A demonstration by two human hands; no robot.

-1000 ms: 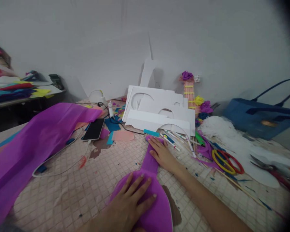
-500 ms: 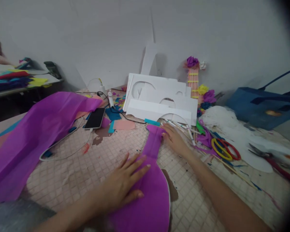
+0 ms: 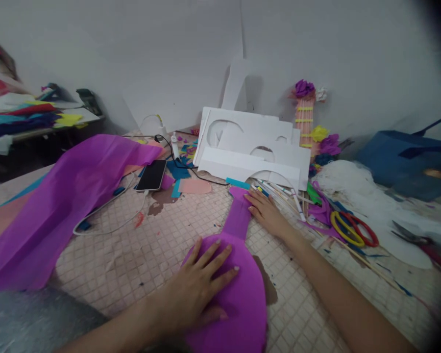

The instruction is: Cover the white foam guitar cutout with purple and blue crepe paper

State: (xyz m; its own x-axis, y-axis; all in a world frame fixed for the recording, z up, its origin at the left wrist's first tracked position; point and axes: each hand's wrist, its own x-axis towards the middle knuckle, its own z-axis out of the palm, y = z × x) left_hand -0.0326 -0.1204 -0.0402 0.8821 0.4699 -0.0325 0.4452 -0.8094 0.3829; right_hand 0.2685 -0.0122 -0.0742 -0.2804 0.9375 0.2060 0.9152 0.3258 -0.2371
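Observation:
A flat purple guitar-shaped cutout [image 3: 242, 284] lies on the table, its rounded body towards me and its narrow neck pointing away. My left hand [image 3: 202, 279] rests flat on the body with fingers spread. At the far end of the neck, my right hand [image 3: 266, 211] lies over the right edge, its fingers stretched out and touching the purple surface. Just beyond the neck's tip is a small blue strip [image 3: 238, 184]. Part of the body is hidden under my left hand and by the bottom of the view.
Purple sheet material [image 3: 84, 186] drapes at left, beside a phone [image 3: 152, 175] on a white cable. White card cutouts [image 3: 257, 147] lean on the wall near a decorated small guitar [image 3: 304, 122]. Scissors [image 3: 353, 229], pliers [image 3: 413, 238] and a blue bag [image 3: 393, 157] are at right.
My left hand has slid slightly down the cutout's body, its fingers more spread. The right hand's fingers have straightened along the neck's end. The view has shifted a little left.

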